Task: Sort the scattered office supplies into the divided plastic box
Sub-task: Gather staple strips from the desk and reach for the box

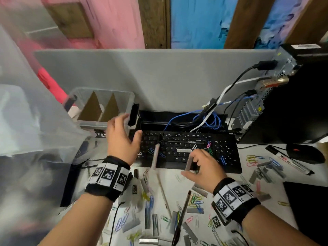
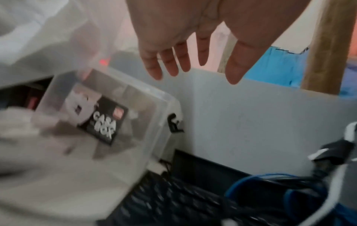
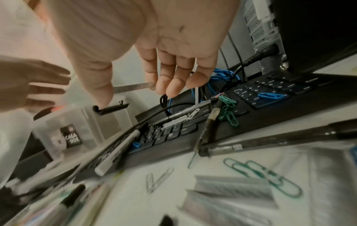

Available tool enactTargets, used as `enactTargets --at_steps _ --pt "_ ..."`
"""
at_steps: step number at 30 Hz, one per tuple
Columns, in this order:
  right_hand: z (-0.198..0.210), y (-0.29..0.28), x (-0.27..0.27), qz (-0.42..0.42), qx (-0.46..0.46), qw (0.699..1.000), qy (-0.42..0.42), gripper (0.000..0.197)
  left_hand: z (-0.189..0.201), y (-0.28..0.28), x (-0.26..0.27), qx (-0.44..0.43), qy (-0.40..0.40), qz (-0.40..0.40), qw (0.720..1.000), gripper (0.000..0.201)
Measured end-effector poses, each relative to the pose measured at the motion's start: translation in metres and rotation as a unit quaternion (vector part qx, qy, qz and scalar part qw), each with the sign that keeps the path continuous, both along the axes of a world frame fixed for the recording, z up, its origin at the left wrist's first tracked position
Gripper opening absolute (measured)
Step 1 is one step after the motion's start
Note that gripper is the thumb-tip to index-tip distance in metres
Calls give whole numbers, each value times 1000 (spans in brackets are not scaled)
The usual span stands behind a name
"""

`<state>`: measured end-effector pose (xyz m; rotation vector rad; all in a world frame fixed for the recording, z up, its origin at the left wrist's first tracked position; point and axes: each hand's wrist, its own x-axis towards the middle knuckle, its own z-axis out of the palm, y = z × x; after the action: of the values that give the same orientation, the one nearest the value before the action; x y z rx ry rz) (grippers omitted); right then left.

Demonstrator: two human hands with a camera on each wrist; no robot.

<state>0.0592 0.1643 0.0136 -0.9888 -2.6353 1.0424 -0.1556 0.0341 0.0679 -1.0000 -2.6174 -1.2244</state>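
Metal staple strip [image 1: 188, 163], one, pinched by right hand [image 1: 200, 167]; left hand [image 1: 122, 137] spread.

We see a grey partition panel [image 1: 159, 77] rising behind the white surface [image 1: 177, 180]. Above it stand a pink wall [image 1: 115, 23], a blue painted wall [image 1: 195, 22] and dark wooden posts [image 1: 154, 22]. A black computer tower [image 1: 292, 103] stands at our right, its cables [image 1: 209, 119] trailing behind the black keyboard [image 1: 186, 153].

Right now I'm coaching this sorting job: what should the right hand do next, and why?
Probably carry the staple strip pinched in the right hand left to the divided plastic box, since the open left hand is already at its rim.
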Motion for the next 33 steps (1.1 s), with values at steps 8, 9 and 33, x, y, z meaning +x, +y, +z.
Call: enactTargets --at_steps 8,9,33 --pt "-8 16 -2 -35 -6 999 -3 40 2 4 -63 -319 131 21 938 48" --pt "-9 15 0 -14 -9 1000 -18 38 1 5 -65 -350 136 16 927 43" --pt "-44 -34 -22 133 159 967 -151 58 -9 -3 -70 -398 150 -36 904 32"
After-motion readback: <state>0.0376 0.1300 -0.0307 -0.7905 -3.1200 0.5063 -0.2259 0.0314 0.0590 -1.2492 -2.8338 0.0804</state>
